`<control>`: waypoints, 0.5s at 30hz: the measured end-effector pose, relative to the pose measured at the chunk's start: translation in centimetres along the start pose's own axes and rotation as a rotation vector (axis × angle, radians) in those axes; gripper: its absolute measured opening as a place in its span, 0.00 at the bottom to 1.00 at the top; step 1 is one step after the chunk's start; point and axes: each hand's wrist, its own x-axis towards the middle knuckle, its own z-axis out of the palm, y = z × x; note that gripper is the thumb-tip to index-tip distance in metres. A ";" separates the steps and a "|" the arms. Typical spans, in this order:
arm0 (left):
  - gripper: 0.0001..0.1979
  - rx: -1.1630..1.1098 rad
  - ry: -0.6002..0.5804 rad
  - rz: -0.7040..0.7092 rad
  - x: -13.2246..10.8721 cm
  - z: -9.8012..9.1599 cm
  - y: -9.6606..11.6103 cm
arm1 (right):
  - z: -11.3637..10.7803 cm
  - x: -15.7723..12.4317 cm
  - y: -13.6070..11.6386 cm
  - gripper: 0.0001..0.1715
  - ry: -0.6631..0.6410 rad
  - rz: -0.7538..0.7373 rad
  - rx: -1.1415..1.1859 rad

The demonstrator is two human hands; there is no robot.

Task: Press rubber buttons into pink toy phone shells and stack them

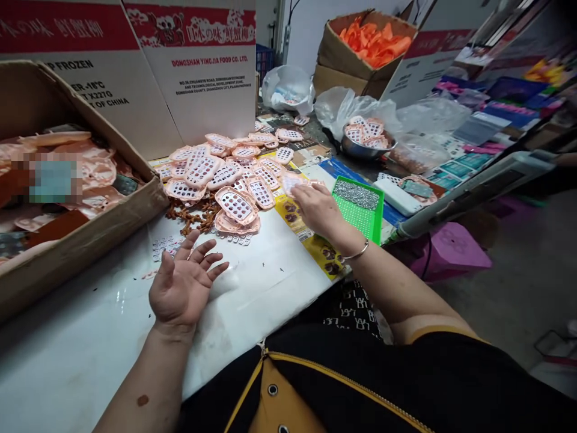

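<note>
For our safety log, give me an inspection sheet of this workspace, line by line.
Surface: white tabletop, dark specks.
Job's things: pink casings piled beside brown parts.
Clutter: open box, plastic bag, metal bowl of casings, green tray with silvery pieces.
Hands: left hand palm up, fingers spread; right hand touching a pale pink piece.
Cables: dark cord beside a pink plastic item.
Surroundings: printed cartons behind the pile; box of orange pieces beyond.

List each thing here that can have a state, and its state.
Pink pieces: heaped, overlapping
Left hand: open, palm up
Right hand: on pink pieces, grip unclear
Green tray: partly filled, silvery parts
Metal bowl: holding similar pieces
Left box: open, filled
Back box: open, holding orange parts
Bag by bowl: crumpled
</note>
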 end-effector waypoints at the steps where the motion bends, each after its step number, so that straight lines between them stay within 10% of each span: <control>1: 0.33 0.002 0.005 -0.002 0.0 0.0 0.0 | -0.4 0.0 1.2 0.24 -0.082 0.061 -0.063; 9: 0.33 0.011 0.027 0.016 -0.1 0.1 0.1 | 0.1 0.2 4.1 0.23 -0.415 0.139 -0.196; 15: 0.34 0.007 0.024 0.020 -0.1 -0.2 0.2 | -0.2 0.2 5.6 0.30 -0.214 0.315 -0.084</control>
